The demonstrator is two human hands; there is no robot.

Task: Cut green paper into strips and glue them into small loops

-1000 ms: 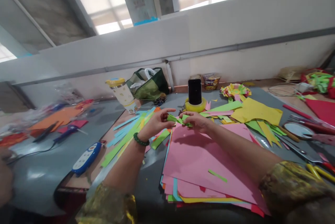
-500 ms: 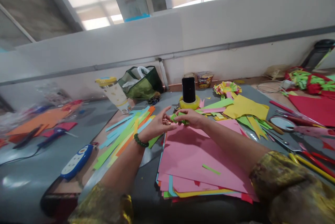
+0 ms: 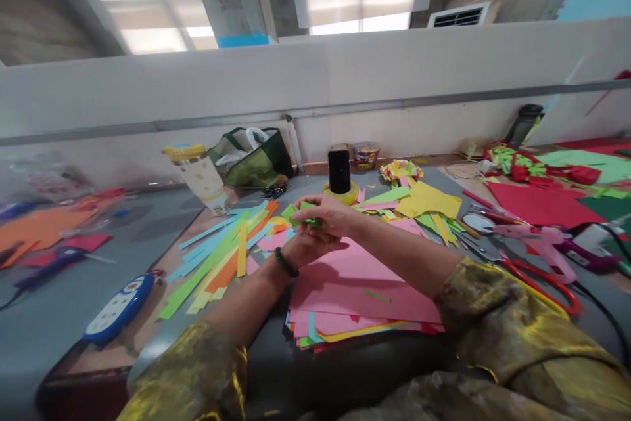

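Observation:
Both hands meet over the top left corner of a stack of pink paper. My right hand lies above, its fingers closed on small green paper pieces. Beneath it is my left hand, with a green beaded bracelet at the wrist; its fingers are mostly hidden by the right hand. A thin green strip rests on the pink stack. Blue, green, yellow and orange paper strips fan out to the left of the hands.
Behind the hands stand a phone in a yellow tape roll, a tumbler and a green bag. To the right are yellow paper, red-handled scissors and a pink glue gun. A blue-and-white case lies left.
The view has swung right. My left hand, earlier spread beside the right one, has turned and moved under it. The right hand still holds green paper.

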